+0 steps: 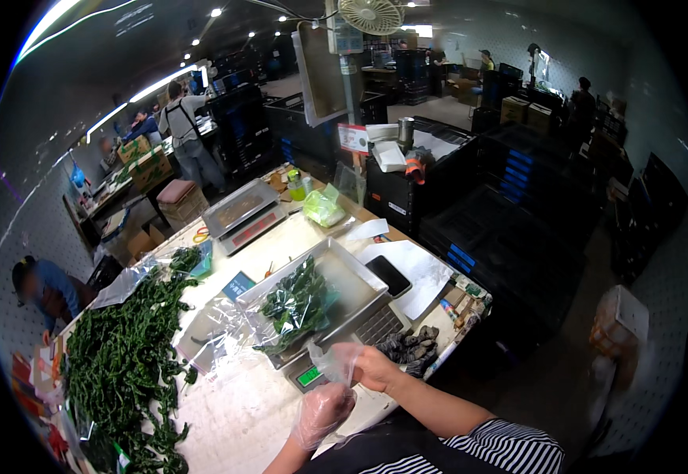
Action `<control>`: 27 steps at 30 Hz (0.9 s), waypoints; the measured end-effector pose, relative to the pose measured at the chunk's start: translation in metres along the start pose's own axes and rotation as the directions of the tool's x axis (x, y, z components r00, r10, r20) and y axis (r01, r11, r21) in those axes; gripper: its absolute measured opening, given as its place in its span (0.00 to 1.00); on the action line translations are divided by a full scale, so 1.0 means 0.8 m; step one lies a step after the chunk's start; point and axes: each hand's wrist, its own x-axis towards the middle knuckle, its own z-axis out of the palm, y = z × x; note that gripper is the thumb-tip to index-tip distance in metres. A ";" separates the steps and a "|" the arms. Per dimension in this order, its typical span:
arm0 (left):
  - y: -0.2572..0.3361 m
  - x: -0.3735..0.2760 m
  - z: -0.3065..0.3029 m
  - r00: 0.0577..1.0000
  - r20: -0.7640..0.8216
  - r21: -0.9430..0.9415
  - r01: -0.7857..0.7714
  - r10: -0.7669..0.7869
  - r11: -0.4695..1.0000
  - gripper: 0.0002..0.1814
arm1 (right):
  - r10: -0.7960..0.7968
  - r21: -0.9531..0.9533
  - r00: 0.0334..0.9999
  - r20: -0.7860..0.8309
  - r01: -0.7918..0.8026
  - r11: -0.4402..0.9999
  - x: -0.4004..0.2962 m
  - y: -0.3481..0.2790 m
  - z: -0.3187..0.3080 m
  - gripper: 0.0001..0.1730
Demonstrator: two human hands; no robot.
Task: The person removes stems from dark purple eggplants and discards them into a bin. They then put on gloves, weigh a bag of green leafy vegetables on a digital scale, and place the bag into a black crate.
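Note:
My left hand [325, 409], in a clear plastic glove, is curled just in front of the scale display [308, 375]; whether its fingers grip anything is hidden. My right hand [372, 367] is bare and pinches thin clear plastic [333, 360], apparently a disposable glove, above the scale's near edge. On the scale rests a metal tray [352, 290]. Inside it lies a clear bag of dark green wrinkled vegetables [296, 299]. Clear plastic bags [219, 338] lie flat to the tray's left. A large heap of similar green vegetables [122, 332] covers the table's left side.
Right of the tray are a phone [388, 276] on white paper and dark knit gloves [409, 349]. Another scale with a tray [243, 207], scissors [201, 234] and a yellow-green bag [323, 207] stand farther back. Black crates [498, 237] border the right side. Several people work around the room.

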 end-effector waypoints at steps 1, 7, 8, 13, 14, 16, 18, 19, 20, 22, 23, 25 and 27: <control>-0.002 0.002 0.002 0.999 -0.031 -0.020 -0.022 0.021 1.000 0.06 | -0.029 0.053 0.999 0.037 0.027 0.998 0.000 0.006 -0.003 0.19; -0.003 0.008 0.012 0.981 -0.168 -0.008 -0.104 0.101 0.995 0.06 | -0.012 -0.046 0.989 0.148 0.019 0.999 -0.014 0.012 0.018 0.19; 0.000 0.010 0.012 0.977 -0.189 -0.020 -0.101 0.096 0.995 0.07 | 0.047 0.030 0.988 0.146 -0.052 0.998 -0.009 0.019 0.012 0.20; 0.005 0.012 0.011 0.983 -0.183 0.039 0.009 -0.002 0.999 0.07 | 0.043 0.038 0.996 0.075 -0.046 0.998 0.002 0.032 -0.003 0.26; 0.002 0.008 0.013 0.981 -0.188 0.070 0.053 -0.039 0.996 0.07 | 0.065 0.019 0.998 0.026 -0.065 0.998 0.002 0.031 -0.003 0.27; 0.012 0.011 0.008 0.972 -0.201 0.052 0.135 -0.122 0.989 0.08 | 0.094 0.035 0.969 0.228 -0.104 0.994 0.003 0.033 -0.004 0.30; 0.017 0.013 0.007 0.965 -0.236 0.061 0.131 -0.113 0.990 0.09 | 0.145 0.019 0.945 0.292 -0.157 0.987 -0.007 0.023 0.010 0.34; 0.017 0.012 0.007 0.961 -0.253 0.066 0.132 -0.111 0.989 0.09 | 0.139 0.015 0.942 0.305 -0.151 0.988 -0.008 0.024 0.012 0.33; 0.016 0.012 0.007 0.964 -0.247 0.075 0.115 -0.093 0.991 0.09 | 0.133 0.011 0.939 0.317 -0.144 0.990 -0.008 0.025 0.013 0.33; 0.011 0.012 0.009 0.971 -0.234 0.093 0.077 -0.054 0.993 0.08 | 0.057 0.046 0.920 0.387 -0.081 0.996 -0.007 0.030 0.011 0.33; 0.011 0.012 0.009 0.972 -0.226 0.093 0.091 -0.068 0.992 0.08 | -0.013 0.088 0.898 0.441 -0.029 0.996 -0.004 0.033 0.006 0.32; 0.009 0.012 0.009 0.973 -0.209 0.096 0.121 -0.099 0.988 0.08 | -0.080 0.111 0.886 0.456 0.033 0.993 -0.003 0.032 0.011 0.33; 0.007 0.013 0.010 0.972 -0.223 0.106 0.102 -0.076 0.989 0.07 | -0.079 0.064 0.920 0.384 0.059 0.996 -0.005 0.026 0.021 0.34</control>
